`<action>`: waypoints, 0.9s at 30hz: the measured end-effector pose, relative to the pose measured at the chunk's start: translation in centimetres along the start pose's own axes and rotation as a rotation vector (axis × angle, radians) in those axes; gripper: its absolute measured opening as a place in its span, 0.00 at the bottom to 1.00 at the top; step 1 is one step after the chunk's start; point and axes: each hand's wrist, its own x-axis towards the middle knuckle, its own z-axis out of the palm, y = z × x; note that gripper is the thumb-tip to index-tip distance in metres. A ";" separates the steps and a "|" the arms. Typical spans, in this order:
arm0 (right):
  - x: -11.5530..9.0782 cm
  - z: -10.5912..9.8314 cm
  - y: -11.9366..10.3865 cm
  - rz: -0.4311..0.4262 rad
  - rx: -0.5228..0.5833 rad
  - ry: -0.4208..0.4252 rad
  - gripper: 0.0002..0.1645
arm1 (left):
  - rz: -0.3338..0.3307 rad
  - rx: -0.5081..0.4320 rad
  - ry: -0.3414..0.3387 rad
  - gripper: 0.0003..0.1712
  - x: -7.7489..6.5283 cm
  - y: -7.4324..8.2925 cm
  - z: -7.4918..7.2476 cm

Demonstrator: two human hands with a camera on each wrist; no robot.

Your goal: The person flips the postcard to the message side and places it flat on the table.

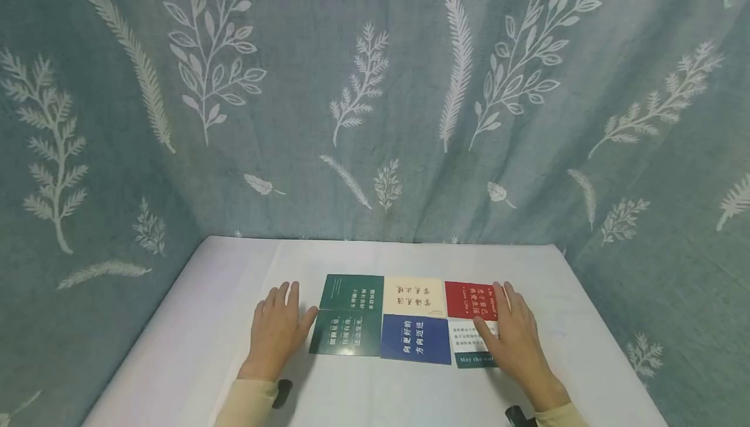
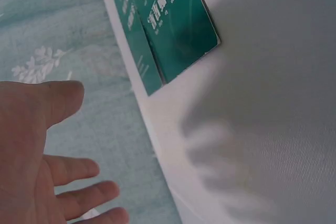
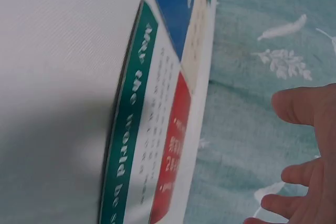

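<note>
Several printed cards lie edge to edge in two rows on the white table. A dark green card [image 1: 353, 290] and another green card [image 1: 346, 332] form the left column. In the middle, a cream card [image 1: 413, 295] lies behind a blue card [image 1: 416, 339]. On the right, a red card [image 1: 463, 300] lies behind a white card with a green band [image 1: 471, 339]. My left hand [image 1: 278, 329] is beside the green cards, fingers spread and holding nothing. My right hand [image 1: 515, 336], fingers extended, overlaps the right-hand cards in the head view and hides part of them.
The white table [image 1: 363, 391] carries the cards near its middle. Teal cloth [image 1: 305, 101] with pale leaf prints hangs behind the table and at both sides. A dark strap piece [image 1: 282, 393] shows at the left wrist, and a dark device [image 1: 518, 416] at the right wrist.
</note>
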 end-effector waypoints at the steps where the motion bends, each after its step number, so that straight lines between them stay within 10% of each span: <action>1: 0.0 0.1 -0.2 0.001 0.007 -0.004 0.52 | -0.003 -0.001 -0.001 0.37 -0.1 0.0 0.0; 27: 0.9 3.7 -7.4 0.016 0.247 -0.093 0.47 | -0.052 -0.018 -0.039 0.29 -0.9 0.8 2.2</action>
